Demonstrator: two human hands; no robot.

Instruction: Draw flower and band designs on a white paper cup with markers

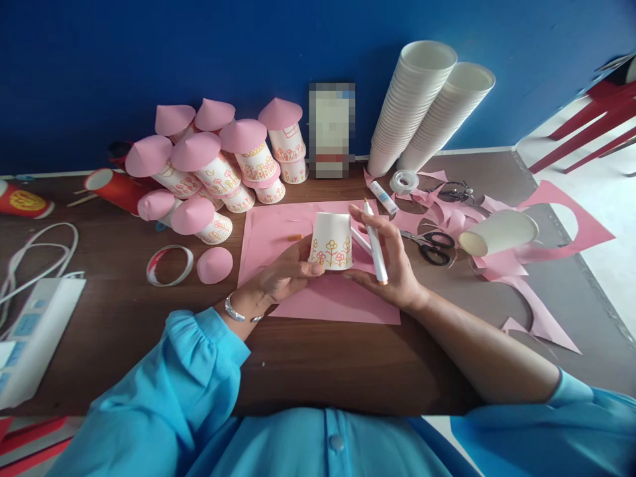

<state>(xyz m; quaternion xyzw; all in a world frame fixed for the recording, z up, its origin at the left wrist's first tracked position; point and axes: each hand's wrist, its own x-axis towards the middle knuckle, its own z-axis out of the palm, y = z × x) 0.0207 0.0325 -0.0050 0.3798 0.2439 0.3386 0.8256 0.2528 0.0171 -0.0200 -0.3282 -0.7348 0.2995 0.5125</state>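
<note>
A white paper cup point(330, 232) is held upside down over the pink paper sheets point(318, 301), with orange and yellow flowers drawn around its lower part. My left hand point(288, 271) grips the cup from the left, thumb near its rim. On the other side my right hand point(392, 258) has a white marker point(375, 244) between its fingers, its orange tip pointing up. The right thumb reaches to the cup's lower right edge. A second white pen point(361, 240) shows partly behind, between cup and right hand.
Decorated cups with pink paper cones point(199, 162) stand at the back left. Two tall cup stacks point(417, 99) lean by the blue wall. Scissors point(434, 246), a glue stick point(383, 197), clear tape point(404, 181), paper scraps and a lying cup point(501, 232) are right; a tape roll point(169, 266) and power strip point(44, 338) left.
</note>
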